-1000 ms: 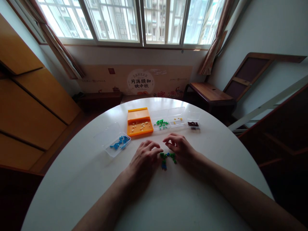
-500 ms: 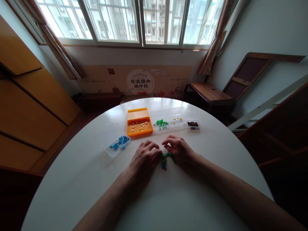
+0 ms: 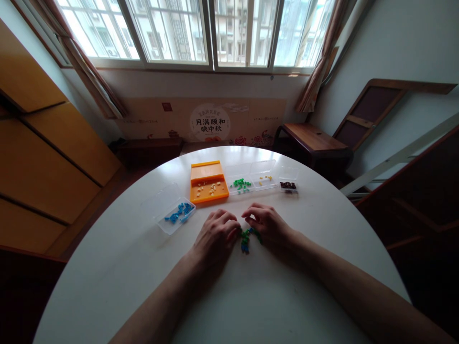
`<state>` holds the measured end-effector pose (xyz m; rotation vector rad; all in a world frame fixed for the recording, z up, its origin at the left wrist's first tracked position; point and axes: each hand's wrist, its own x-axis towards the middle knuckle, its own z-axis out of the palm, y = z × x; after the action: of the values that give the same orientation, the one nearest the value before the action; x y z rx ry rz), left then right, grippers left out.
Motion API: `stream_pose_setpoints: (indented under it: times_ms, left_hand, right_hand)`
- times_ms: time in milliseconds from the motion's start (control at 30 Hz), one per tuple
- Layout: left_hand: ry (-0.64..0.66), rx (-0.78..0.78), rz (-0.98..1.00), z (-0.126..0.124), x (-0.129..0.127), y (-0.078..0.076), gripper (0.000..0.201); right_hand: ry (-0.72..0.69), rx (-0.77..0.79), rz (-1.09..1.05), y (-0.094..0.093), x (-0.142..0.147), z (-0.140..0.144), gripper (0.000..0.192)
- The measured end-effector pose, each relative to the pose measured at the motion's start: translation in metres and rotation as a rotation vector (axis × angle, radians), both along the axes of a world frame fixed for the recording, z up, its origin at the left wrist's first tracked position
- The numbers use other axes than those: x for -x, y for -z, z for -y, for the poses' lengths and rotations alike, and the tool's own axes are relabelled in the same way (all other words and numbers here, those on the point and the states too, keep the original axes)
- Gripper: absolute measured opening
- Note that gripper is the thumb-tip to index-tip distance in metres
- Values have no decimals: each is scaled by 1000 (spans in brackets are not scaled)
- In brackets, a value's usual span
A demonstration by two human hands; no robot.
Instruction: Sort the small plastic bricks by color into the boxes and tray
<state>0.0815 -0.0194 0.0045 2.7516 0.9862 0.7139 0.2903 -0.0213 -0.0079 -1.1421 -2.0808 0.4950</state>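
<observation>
A small build of green and blue toy bricks (image 3: 245,237) lies on the white table between my hands. My left hand (image 3: 217,232) is at its left side, palm down, with the fingers curled and the fingertips closed at a green piece on its upper left edge. Just how the tips grip is hard to see. On the other side, my right hand (image 3: 267,222) rests with loosely bent fingers, parted, their tips above the build; nothing shows between them. Part of the build's right end is close against this hand.
Beyond my hands stand an orange tray (image 3: 210,199) with pale pieces, a clear box of green bricks (image 3: 241,184), a box with yellow pieces (image 3: 265,178) and a box of dark pieces (image 3: 288,185). A clear box with blue bricks (image 3: 180,212) sits left. The round table (image 3: 118,267) curves away.
The hands and bricks hold almost the same place. The whole view has shifted very slightly; no piece is visibly picked up or let go.
</observation>
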Motion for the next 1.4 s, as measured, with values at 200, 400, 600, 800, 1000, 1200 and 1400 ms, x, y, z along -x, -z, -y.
stream_pose_setpoints:
  times_ms: [200, 400, 600, 800, 1000, 1200, 1400]
  left_hand:
    - [10, 1, 7, 1, 0, 0, 9]
    - [20, -7, -1, 2, -4, -2, 12]
    - [27, -19, 12, 2, -10, -5, 14]
    - [22, 7, 16, 3, -10, -8, 13]
    - [25, -9, 16, 3, -7, -6, 13]
    - [-1, 6, -2, 7, 0, -3, 14]
    - [-19, 28, -45, 13, 7, -5, 11]
  right_hand:
    - [26, -25, -21, -1, -3, 0, 15]
    - [72, -36, -25, -3, -7, -1, 13]
    - [92, -52, -18, -1, -13, -2, 13]
    - [118, 3, -50, -3, -15, -1, 13]
    - [121, 36, -114, -3, -11, 0, 13]
    - [169, 29, -123, 3, -6, 3, 14]
    - [215, 56, -102, 5, 1, 6, 18]
